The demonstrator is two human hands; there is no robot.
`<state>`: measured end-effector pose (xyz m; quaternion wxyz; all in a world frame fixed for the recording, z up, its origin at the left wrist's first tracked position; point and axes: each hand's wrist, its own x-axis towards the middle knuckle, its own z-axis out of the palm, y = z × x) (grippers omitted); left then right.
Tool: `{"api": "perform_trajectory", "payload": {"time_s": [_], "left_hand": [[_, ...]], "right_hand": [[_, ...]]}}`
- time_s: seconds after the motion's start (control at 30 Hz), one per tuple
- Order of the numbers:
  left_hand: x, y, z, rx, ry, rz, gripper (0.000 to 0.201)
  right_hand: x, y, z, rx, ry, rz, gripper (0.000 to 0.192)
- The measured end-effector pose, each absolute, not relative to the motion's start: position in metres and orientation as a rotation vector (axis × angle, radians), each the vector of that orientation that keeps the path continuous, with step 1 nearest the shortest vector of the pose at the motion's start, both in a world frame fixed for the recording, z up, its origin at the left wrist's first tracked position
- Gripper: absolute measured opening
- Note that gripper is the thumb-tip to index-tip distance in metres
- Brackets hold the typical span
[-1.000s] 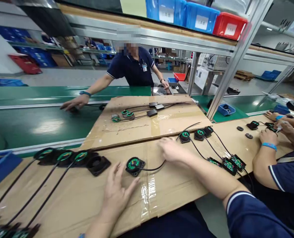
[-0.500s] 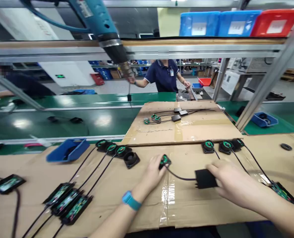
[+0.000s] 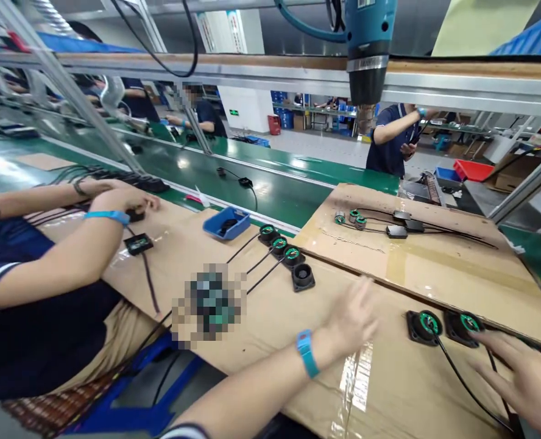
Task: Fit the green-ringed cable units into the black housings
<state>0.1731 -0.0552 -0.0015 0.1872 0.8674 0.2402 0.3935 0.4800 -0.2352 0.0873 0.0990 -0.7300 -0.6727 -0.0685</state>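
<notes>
My left hand (image 3: 350,317) hovers over the cardboard (image 3: 298,329), blurred by motion, with its fingers stretched out and nothing in them. At the lower right my right hand (image 3: 521,375) has its fingers spread beside a cabled black round housing (image 3: 465,328) with a green ring-shaped board; whether a fingertip touches it I cannot tell. Just left of that is a second such housing (image 3: 424,327), its black cable running toward the lower right. An uncabled black square-flanged part (image 3: 303,277) lies beyond my left hand, next to several cabled housings (image 3: 292,255) in a row.
A teal power driver (image 3: 368,55) hangs overhead. Farther back, a raised cardboard sheet (image 3: 417,268) carries several cabled parts. A blue bin (image 3: 227,224) stands at the bench's far edge. On the left a co-worker's arms (image 3: 83,244) reach over the bench; another person (image 3: 393,140) stands opposite.
My view has swung left, bringing a co-worker's arms in. My left hand has let go of the round housing, and my right hand has released the black box and moved to the housings on the right.
</notes>
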Motion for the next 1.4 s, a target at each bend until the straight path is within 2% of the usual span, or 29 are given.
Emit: {"api": "perform_trajectory", "payload": {"time_s": [0.13,0.3,0.4,0.53,0.8,0.93,1.07,1.17,1.3,1.4], "left_hand": [[0.087,-0.018,-0.024,2.321,1.296,1.283,0.063],[0.07,-0.007,-0.049,2.239,1.385,1.189,0.056],[0.076,-0.002,-0.048,2.199,1.366,1.129,0.044],[0.076,0.002,-0.038,2.162,1.369,1.059,0.038],[0.077,-0.006,-0.035,2.215,1.335,1.009,0.024],[0.079,-0.002,-0.041,2.274,1.257,1.052,0.029],[0.081,0.007,-0.047,2.216,1.305,1.083,0.027],[0.08,0.01,-0.048,2.181,1.301,1.109,0.025],[0.077,0.006,-0.048,2.104,1.282,1.182,0.026],[0.078,0.005,-0.052,1.989,1.263,1.255,0.049]], "right_hand": [[0.41,-0.081,0.079,-2.009,-2.075,-0.063,0.046],[0.335,0.097,0.043,-2.045,-2.118,-0.216,0.052],[0.312,0.161,0.023,-2.142,-2.097,-0.304,0.051],[0.311,0.202,0.006,-2.307,-2.086,-0.387,0.042],[0.301,0.209,0.014,-2.398,-1.949,-0.354,0.04],[0.29,0.21,0.012,-2.384,-1.895,-0.343,0.036],[0.292,0.2,0.013,-2.369,-1.911,-0.202,0.039],[0.294,0.159,0.031,-2.257,-1.923,-0.067,0.034],[0.283,0.057,0.069,-2.045,-1.896,0.101,0.034],[0.261,-0.025,0.081,-1.955,-1.937,0.312,0.03]]}}
